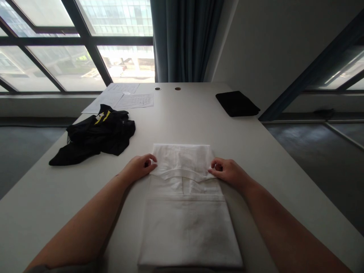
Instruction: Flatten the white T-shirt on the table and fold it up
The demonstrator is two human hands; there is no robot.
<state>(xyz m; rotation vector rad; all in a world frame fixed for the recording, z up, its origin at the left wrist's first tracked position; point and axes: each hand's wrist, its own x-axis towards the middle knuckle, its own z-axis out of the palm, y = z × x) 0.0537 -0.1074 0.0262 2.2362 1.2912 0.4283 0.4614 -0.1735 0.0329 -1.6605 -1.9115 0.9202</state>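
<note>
A white folded garment (189, 231) lies lengthwise on the table in front of me. Its far end is turned back toward me as a flap with a curved edge, and a short vertical seam shows beneath it. At the flap's left edge, my left hand (140, 166) has its fingers curled, thumb and forefinger at the cloth. My right hand (224, 170) mirrors it on the right edge, closed at the flap's corner. The exact kind of garment is hard to make out.
On the white table (170, 125), a crumpled black garment (96, 132) with yellow marks lies at left. Papers (133, 100) lie at the far left, and a folded black item (237, 103) sits at the far right. A blue-grey curtain (184, 41) hangs beyond.
</note>
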